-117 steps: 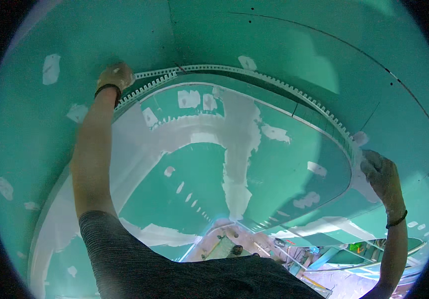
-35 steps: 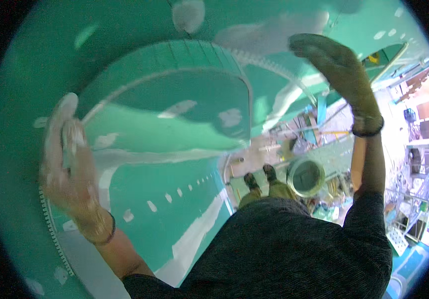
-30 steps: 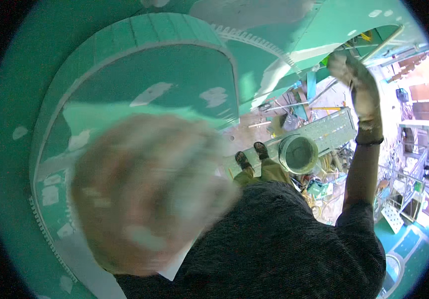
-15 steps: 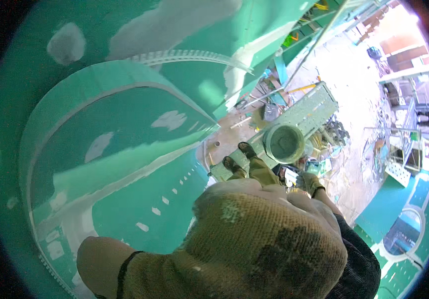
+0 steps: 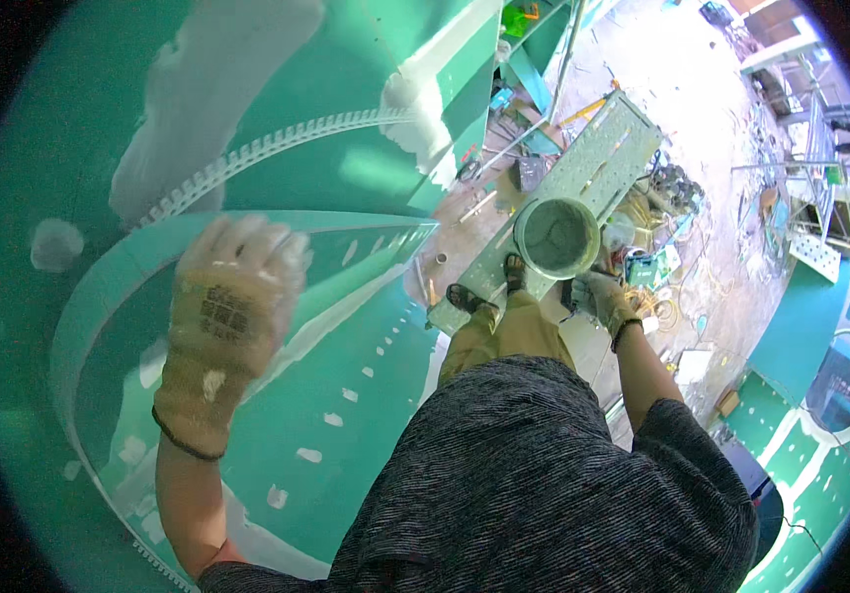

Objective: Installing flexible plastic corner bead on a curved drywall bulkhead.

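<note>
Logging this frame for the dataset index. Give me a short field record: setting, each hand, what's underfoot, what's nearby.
setting: building site seen from above, curved green plasterboard wall with white filler patches
left hand: gloved, fingers spread, raised in front of the curved wall; contact cannot be told
right hand: gloved, lowered beside the bucket, grip unclear
underfoot: perforated metal platform, both feet on it
nearby: cluttered floor with cables and scraps

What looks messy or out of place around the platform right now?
The floor around the metal platform is littered with cables, scraps and tools. The bucket stands upright, nothing spilled. White filler patches on the green wall look unsanded.
</note>
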